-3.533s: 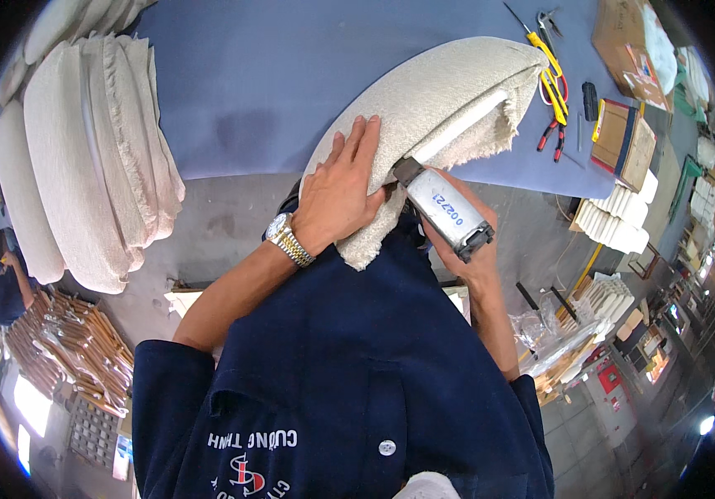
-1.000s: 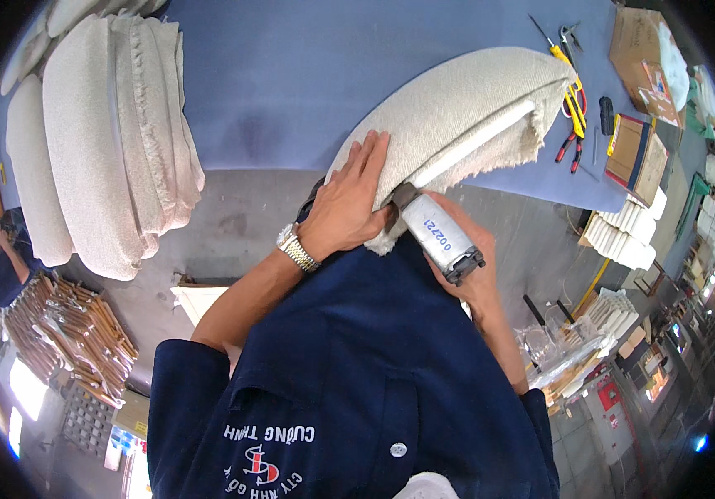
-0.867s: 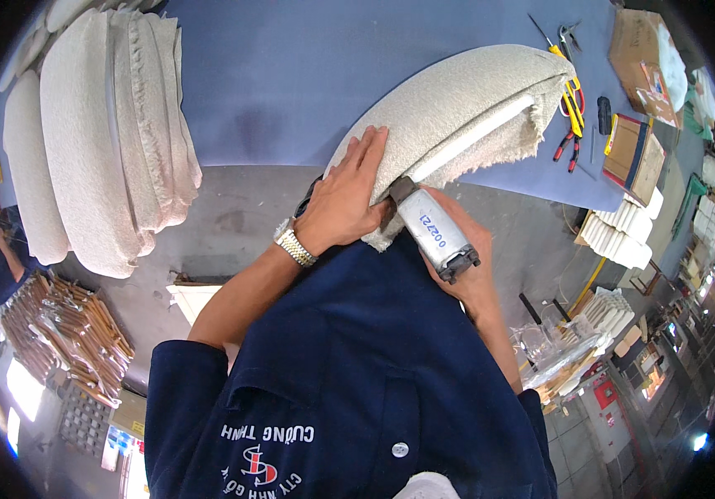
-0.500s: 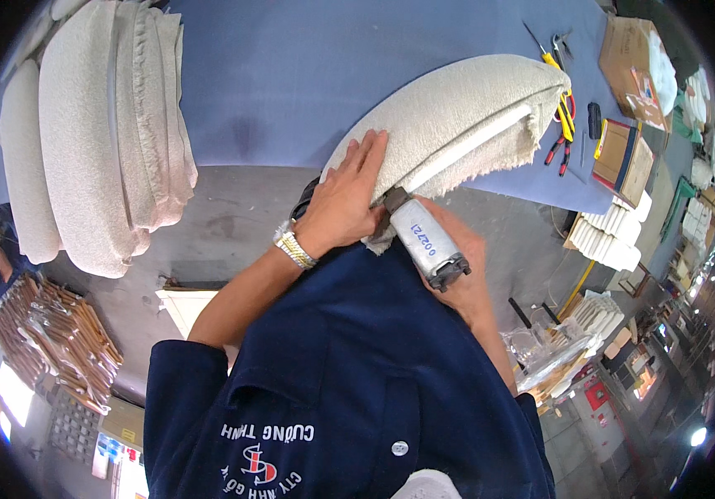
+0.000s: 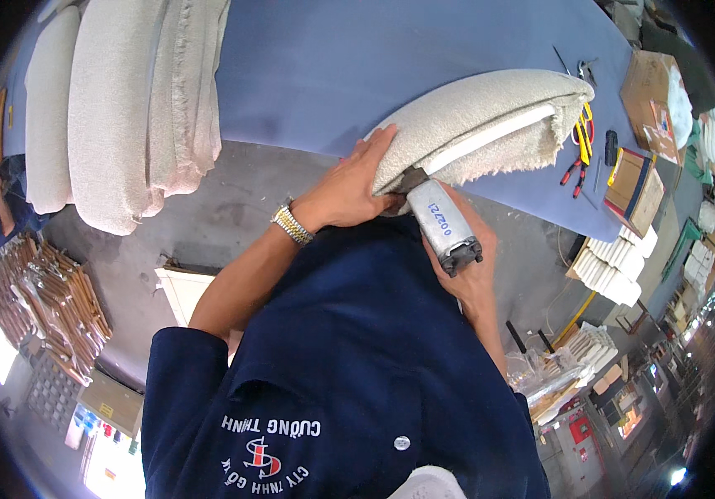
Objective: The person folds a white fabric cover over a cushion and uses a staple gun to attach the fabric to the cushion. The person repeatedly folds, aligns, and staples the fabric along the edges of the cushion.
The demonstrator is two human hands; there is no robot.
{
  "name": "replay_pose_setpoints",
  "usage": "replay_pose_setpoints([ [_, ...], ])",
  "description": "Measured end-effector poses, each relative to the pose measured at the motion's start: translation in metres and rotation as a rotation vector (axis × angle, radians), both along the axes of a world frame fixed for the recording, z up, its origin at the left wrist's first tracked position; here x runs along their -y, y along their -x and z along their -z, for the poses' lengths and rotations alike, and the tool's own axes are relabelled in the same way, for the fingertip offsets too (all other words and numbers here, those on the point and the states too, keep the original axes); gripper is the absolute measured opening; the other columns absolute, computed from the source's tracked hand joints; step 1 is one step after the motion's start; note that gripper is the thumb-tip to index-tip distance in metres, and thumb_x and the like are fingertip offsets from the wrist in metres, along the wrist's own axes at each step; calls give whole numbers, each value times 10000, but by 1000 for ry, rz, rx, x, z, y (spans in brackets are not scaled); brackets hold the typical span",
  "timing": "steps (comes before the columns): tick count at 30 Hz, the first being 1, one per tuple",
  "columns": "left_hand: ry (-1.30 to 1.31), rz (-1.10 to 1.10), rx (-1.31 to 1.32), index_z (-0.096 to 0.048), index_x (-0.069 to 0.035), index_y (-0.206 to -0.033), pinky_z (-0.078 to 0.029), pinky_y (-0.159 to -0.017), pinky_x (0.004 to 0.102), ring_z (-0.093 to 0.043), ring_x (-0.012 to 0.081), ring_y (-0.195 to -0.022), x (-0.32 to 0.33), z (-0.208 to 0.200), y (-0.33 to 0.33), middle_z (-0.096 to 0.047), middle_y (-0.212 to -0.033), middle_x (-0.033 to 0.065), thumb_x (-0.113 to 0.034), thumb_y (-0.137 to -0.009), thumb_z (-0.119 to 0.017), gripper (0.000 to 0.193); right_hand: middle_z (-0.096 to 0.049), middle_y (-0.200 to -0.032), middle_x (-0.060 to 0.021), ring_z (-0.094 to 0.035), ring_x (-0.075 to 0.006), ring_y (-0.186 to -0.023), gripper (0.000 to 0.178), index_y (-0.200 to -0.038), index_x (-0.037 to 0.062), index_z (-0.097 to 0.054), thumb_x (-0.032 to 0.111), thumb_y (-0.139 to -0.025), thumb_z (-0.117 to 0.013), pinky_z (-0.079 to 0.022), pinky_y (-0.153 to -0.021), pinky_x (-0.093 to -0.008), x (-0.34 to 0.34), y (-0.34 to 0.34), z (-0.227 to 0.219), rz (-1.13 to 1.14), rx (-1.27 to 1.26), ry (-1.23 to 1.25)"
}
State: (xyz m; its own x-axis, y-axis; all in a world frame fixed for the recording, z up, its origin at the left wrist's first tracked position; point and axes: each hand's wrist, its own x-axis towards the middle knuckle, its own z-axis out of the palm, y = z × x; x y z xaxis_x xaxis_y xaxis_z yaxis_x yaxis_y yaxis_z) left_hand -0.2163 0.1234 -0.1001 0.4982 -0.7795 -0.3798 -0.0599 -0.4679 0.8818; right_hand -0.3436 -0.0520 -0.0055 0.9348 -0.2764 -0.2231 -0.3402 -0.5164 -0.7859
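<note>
A curved upholstered piece (image 5: 478,96), covered in beige woven fabric, lies at the near edge of the blue table. Along its near side runs a white strip, and below that hangs a frayed fabric flap. My left hand (image 5: 347,193) grips the piece's near-left end, fingers over the fabric and thumb toward the tool's nose. In my right hand (image 5: 475,249) is a silver pneumatic staple gun (image 5: 436,218). Its dark nose meets the fabric beside my left thumb. The gun's body hides most of the right fingers and the handle.
More beige upholstered pieces (image 5: 116,108) are stacked on the left of the blue table (image 5: 308,75). Yellow-and-red hand tools (image 5: 582,141) lie past the piece's right end. Cardboard boxes (image 5: 655,104) stand at the right. A person (image 5: 0,200) is at the far left.
The piece, staple gun and both my hands sit slightly farther right in view. The stack and table have also shifted right and the stack upward, as the view turned. Both grips stay the same.
</note>
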Motion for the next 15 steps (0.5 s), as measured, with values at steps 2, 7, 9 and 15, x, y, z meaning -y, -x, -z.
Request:
replay_pose_setpoints([
  [2,-34,6,10,-112,-40,-1639,-223,-1269,502,-207,536,-1524,3,-4,1,-222,-1648,343,-294,-859,-786,1062,-712,-1254,-202,-711,-327,-1146,534,-1350,12,-637,73,-833,-754,-544,-980,-379,0,7,2,-15,-28,-14],
  [7,-73,-4,94,-114,-41,-1635,-287,-1250,490,-295,481,-1508,6,-13,8,-260,-1644,317,-83,-843,-735,1007,-720,-1241,-192,-726,-303,-1120,549,-1357,24,-637,44,-821,-754,-550,-967,-355,-1,16,5,-17,-21,-41],
  [9,-142,7,128,-128,-47,-1632,-328,-1226,508,-308,499,-1492,8,-24,14,-264,-1645,309,-79,-847,-726,987,-725,-1232,-183,-731,-292,-1109,543,-1355,34,-639,43,-825,-754,-553,-957,-347,-1,15,4,-27,-34,-26],
  [15,-172,-36,160,-155,-62,-1626,-411,-1160,545,-346,528,-1459,13,-23,19,-284,-1642,290,-82,-859,-710,947,-731,-1220,-162,-737,-279,-1099,562,-1359,60,-637,76,-813,-770,-566,-938,-348,-5,14,7,38,-113,-34],
])
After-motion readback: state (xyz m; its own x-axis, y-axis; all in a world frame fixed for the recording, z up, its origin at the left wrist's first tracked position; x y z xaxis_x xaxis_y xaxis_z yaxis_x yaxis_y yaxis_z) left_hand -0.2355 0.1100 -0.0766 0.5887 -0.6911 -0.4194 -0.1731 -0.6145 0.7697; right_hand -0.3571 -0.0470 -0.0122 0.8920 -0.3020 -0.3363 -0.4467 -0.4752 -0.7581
